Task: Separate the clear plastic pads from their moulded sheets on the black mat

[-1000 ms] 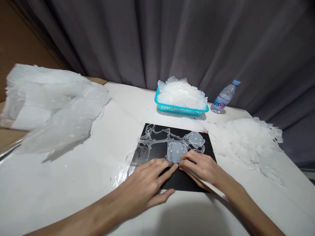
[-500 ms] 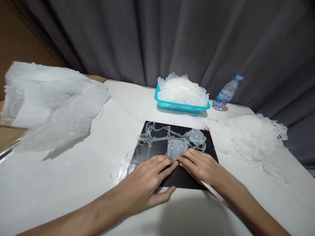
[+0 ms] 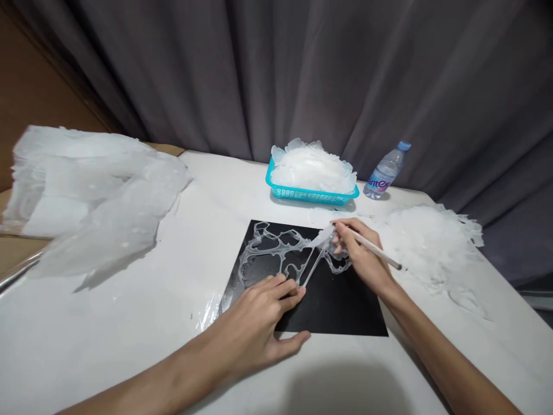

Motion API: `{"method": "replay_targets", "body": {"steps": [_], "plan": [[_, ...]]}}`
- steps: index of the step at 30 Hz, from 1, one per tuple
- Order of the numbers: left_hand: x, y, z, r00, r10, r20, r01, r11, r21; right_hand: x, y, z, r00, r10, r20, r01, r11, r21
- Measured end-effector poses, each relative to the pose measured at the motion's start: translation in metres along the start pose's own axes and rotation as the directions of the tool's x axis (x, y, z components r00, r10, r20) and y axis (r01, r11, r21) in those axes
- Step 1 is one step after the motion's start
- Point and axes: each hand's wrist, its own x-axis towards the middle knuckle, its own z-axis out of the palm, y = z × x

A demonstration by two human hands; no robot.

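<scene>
A black mat [image 3: 341, 305] lies on the white table, with a thin translucent sheet frame [image 3: 280, 249] spread over its upper part. My left hand [image 3: 270, 308] rests on the mat with its thumb apart from the fingers, its fingertips pressing the lower edge of the frame. In my right hand [image 3: 360, 248] are a pale pen-like tool [image 3: 378, 252] and a translucent piece [image 3: 322, 235], pinched at the fingertips above the mat. Strands of the frame stretch between the two hands.
Behind the mat stands a turquoise basket [image 3: 313, 195] heaped with translucent pieces. A water bottle [image 3: 386, 173] is beside it. Translucent scraps [image 3: 436, 245] are piled at the right, and larger crumpled sheets [image 3: 103, 196] lie at the left.
My right hand has moved up and away from my left hand, lifting the translucent piece out of the frame. The frame's strands are now pulled taut. My left hand has hardly moved.
</scene>
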Motion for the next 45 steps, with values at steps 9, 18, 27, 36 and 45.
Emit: {"method": "replay_targets", "body": {"steps": [9,18,27,36,45], "plan": [[0.017,-0.02,-0.02,0.923,-0.366,0.116,0.3,0.501,-0.812,-0.059,-0.024,0.025,0.878,-0.388,0.28,0.394,0.918,0.039],[0.013,-0.016,-0.022,0.882,-0.445,0.157,0.261,0.182,-0.948,-0.055,-0.024,0.004,0.967,-0.229,0.111,0.228,0.973,0.023],[0.014,-0.014,-0.014,0.871,-0.485,0.073,0.188,0.193,-0.963,-0.061,-0.024,0.035,0.948,0.042,0.316,-0.043,0.999,-0.002],[0.011,-0.011,-0.013,0.878,-0.461,0.125,0.184,0.085,-0.979,-0.055,-0.022,0.029,0.945,-0.016,0.327,0.038,0.997,-0.061],[0.002,-0.007,-0.037,0.893,-0.375,0.25,0.321,0.142,-0.936,-0.042,-0.005,0.022,0.955,-0.075,0.286,0.155,0.95,-0.269]]}}
